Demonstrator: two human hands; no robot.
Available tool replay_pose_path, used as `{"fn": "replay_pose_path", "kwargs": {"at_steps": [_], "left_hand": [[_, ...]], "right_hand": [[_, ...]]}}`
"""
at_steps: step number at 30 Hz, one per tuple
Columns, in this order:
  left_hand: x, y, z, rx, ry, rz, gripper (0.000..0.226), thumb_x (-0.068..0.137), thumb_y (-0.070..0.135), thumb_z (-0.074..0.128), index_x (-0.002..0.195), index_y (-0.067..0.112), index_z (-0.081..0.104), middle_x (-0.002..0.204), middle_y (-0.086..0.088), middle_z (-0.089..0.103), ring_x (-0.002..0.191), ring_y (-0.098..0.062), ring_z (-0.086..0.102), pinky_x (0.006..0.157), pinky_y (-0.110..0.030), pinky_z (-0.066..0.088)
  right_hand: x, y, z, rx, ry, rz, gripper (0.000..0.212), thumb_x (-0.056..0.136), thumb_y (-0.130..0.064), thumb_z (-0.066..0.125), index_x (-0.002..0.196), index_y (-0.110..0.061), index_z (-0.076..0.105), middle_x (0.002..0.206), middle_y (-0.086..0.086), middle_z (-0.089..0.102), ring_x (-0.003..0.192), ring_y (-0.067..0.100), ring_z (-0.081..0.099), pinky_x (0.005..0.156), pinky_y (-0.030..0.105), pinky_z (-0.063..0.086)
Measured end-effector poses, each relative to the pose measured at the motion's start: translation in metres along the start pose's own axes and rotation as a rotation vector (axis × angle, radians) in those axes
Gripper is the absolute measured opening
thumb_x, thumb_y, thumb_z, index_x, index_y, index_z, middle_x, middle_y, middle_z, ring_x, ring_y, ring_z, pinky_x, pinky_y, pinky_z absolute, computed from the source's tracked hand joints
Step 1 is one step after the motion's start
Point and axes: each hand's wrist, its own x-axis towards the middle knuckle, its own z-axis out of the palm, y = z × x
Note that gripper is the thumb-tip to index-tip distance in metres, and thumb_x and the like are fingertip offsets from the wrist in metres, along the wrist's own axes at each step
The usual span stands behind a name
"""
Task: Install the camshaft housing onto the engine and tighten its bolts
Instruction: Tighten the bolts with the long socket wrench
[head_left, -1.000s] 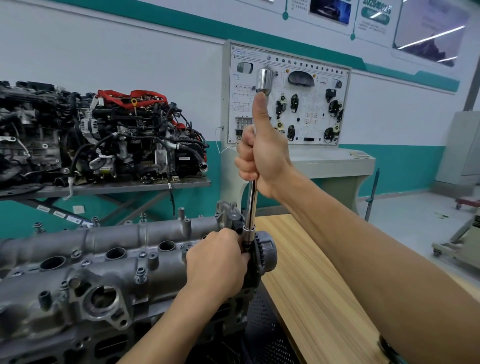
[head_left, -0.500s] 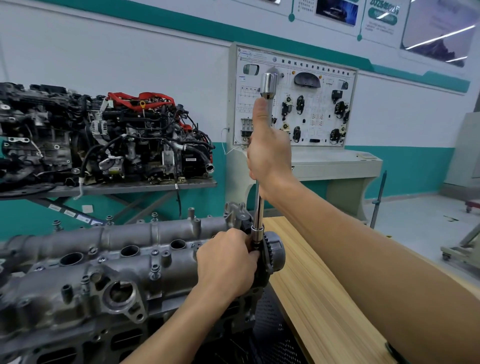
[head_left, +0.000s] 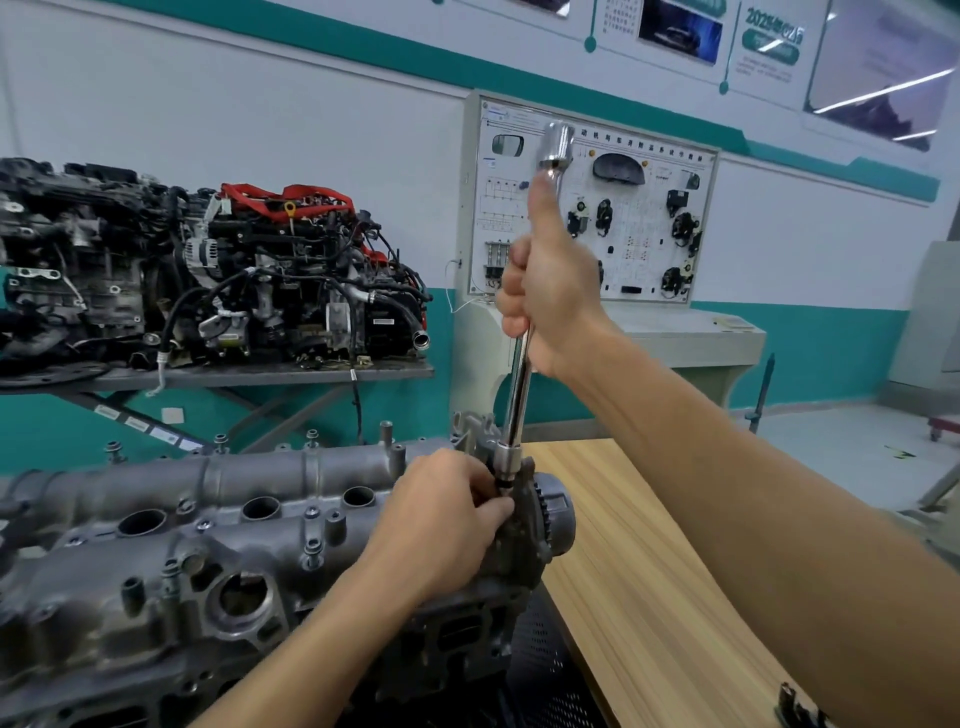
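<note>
Tightening step: your right hand (head_left: 550, 291) clamps the upright socket wrench (head_left: 519, 395), your left hand (head_left: 447, 514) pinches its foot at the right end of the camshaft housing (head_left: 234, 519), beside the left edge of the tabletop (head_left: 649, 571); next likely calls for turning it square.

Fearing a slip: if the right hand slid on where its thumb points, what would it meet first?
Probably the wrench's chrome head, just above the thumb of the right hand; gap unclear.
</note>
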Motion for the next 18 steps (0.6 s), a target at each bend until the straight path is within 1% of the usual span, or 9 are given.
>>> {"fn": "replay_pose_path", "kwargs": {"at_steps": [3,5,6,10,12,13,15,17,18], "left_hand": [[0.014,-0.009,-0.037,0.033,0.048,0.003,0.021,0.086,0.037,0.075,0.074,0.020,0.076,0.064,0.006,0.072,0.060,-0.006,0.065,0.058,-0.024,0.055],[0.028,-0.020,-0.063,0.088,0.033,-0.009,0.023,0.085,0.037,0.076,0.070,0.020,0.075,0.062,0.004,0.071,0.054,-0.007,0.063,0.051,-0.020,0.050],[0.036,-0.027,-0.075,0.109,0.013,-0.014,0.023,0.086,0.035,0.076,0.070,0.019,0.075,0.063,0.002,0.071,0.053,-0.007,0.061,0.051,-0.020,0.049],[0.058,-0.061,-0.108,0.177,-0.099,-0.017,0.022,0.086,0.027,0.077,0.069,0.013,0.075,0.070,-0.009,0.072,0.057,-0.014,0.054,0.059,-0.031,0.050],[0.066,-0.079,-0.118,0.230,-0.123,-0.006,0.024,0.086,0.029,0.077,0.070,0.012,0.072,0.072,-0.009,0.071,0.059,-0.014,0.052,0.063,-0.036,0.052],[0.069,-0.088,-0.123,0.245,-0.125,0.004,0.025,0.086,0.031,0.077,0.070,0.012,0.071,0.070,-0.007,0.070,0.058,-0.013,0.051,0.063,-0.034,0.051],[0.075,-0.104,-0.132,0.236,-0.124,0.019,0.024,0.086,0.032,0.077,0.071,0.014,0.070,0.070,-0.001,0.070,0.061,-0.014,0.057,0.064,-0.030,0.050],[0.079,-0.118,-0.137,0.205,-0.121,0.021,0.018,0.086,0.032,0.077,0.074,0.019,0.073,0.076,0.002,0.074,0.073,-0.015,0.067,0.074,-0.033,0.055],[0.081,-0.125,-0.138,0.181,-0.119,0.020,0.015,0.086,0.030,0.077,0.075,0.020,0.074,0.078,0.003,0.075,0.076,-0.014,0.069,0.076,-0.032,0.055]], "right_hand": [[0.018,-0.016,0.017,0.150,-0.015,-0.021,0.054,0.095,-0.068,0.041,0.066,-0.024,0.033,0.049,-0.008,0.029,0.041,0.010,0.022,0.038,0.023,0.019],[0.029,-0.017,0.033,0.206,0.001,-0.034,0.052,0.096,-0.067,0.040,0.070,-0.022,0.036,0.050,-0.008,0.029,0.041,0.009,0.023,0.038,0.023,0.020],[0.034,-0.014,0.042,0.217,0.010,-0.040,0.052,0.096,-0.067,0.039,0.071,-0.022,0.037,0.050,-0.007,0.029,0.042,0.009,0.023,0.038,0.023,0.021],[0.048,0.009,0.078,0.262,-0.011,-0.049,0.053,0.097,-0.066,0.038,0.067,-0.023,0.035,0.050,-0.006,0.028,0.042,0.010,0.023,0.039,0.022,0.020],[0.054,0.020,0.093,0.294,-0.056,-0.065,0.055,0.098,-0.065,0.038,0.064,-0.023,0.035,0.048,-0.007,0.029,0.041,0.010,0.023,0.038,0.021,0.021],[0.058,0.024,0.101,0.304,-0.086,-0.077,0.055,0.098,-0.065,0.038,0.063,-0.022,0.036,0.047,-0.008,0.029,0.042,0.010,0.022,0.039,0.022,0.020],[0.066,0.030,0.115,0.314,-0.158,-0.093,0.055,0.098,-0.065,0.038,0.063,-0.022,0.037,0.048,-0.008,0.029,0.043,0.011,0.021,0.041,0.023,0.019],[0.070,0.035,0.130,0.296,-0.230,-0.109,0.056,0.098,-0.064,0.037,0.063,-0.021,0.037,0.048,-0.007,0.028,0.043,0.011,0.021,0.043,0.025,0.018],[0.072,0.038,0.136,0.276,-0.260,-0.115,0.056,0.099,-0.064,0.037,0.062,-0.021,0.036,0.049,-0.007,0.028,0.043,0.012,0.021,0.044,0.026,0.017]]}}
